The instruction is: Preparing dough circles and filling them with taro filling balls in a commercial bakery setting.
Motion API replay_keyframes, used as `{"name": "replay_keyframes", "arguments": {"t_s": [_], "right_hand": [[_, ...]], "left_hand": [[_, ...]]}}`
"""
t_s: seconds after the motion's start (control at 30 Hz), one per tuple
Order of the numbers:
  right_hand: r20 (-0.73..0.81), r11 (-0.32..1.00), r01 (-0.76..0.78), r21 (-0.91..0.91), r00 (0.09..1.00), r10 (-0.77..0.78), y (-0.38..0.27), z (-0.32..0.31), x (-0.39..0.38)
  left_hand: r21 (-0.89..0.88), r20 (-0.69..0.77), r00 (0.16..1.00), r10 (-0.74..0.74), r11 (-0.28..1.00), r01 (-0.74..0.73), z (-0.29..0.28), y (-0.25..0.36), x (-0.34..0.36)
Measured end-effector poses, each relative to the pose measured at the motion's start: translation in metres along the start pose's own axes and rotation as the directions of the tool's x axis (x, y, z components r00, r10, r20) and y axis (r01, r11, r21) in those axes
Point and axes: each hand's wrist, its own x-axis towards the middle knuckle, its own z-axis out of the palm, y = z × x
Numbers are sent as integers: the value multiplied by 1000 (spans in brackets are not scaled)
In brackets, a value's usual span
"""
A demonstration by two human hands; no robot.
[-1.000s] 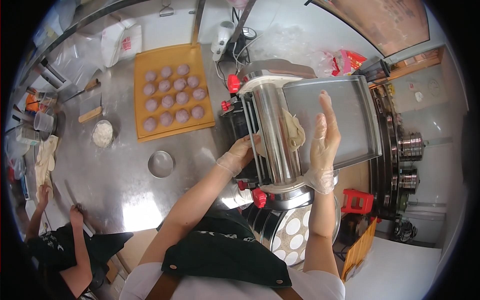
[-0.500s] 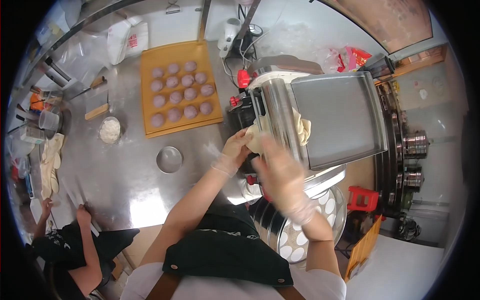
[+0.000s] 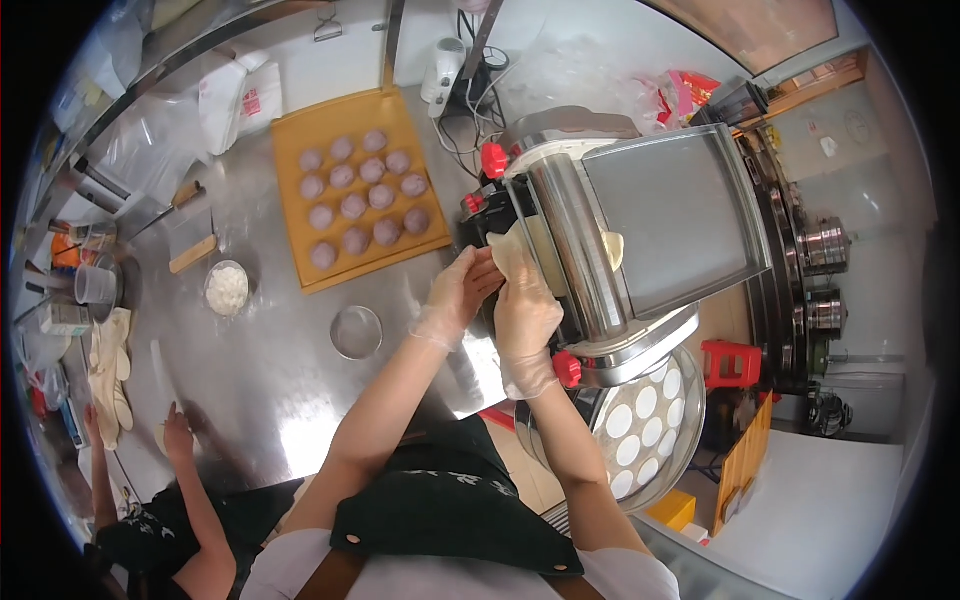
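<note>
A pale dough sheet comes out of the near-left side of a steel dough roller machine. My right hand, in a clear plastic glove, grips the sheet from above with its fingers closed on it. Beside it, my left hand, also gloved, has its fingers curled at the sheet's left edge; its fingertips are partly hidden. On the far side of the steel roller, a small end of dough shows by the machine's grey tray.
Several purple balls sit on a yellow tray. A bowl of flour and an empty round metal bowl stand on the steel table. Below the machine is a round steamer with white paper discs. A co-worker's hand works at lower left.
Most of the bunched dough beyond the roller has gone in; only a small end shows. My right hand has drawn back from over the roller to beside my left, gripping the emerging sheet.
</note>
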Motion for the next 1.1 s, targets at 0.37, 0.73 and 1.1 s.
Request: {"name": "replay_keyframes", "arguments": {"t_s": [0.37, 0.73, 1.1], "right_hand": [[-29, 992, -27, 120, 999, 30, -12, -1, -17], [87, 999, 48, -10, 995, -47, -18, 4, -26], [84, 841, -302, 448, 951, 297, -27, -8, -39]], "left_hand": [[-499, 427, 902, -63, 815, 294, -23, -32, 41], [-479, 501, 865, -27, 824, 303, -21, -34, 36], [-451, 468, 884, 4, 861, 235, -25, -17, -12]]}}
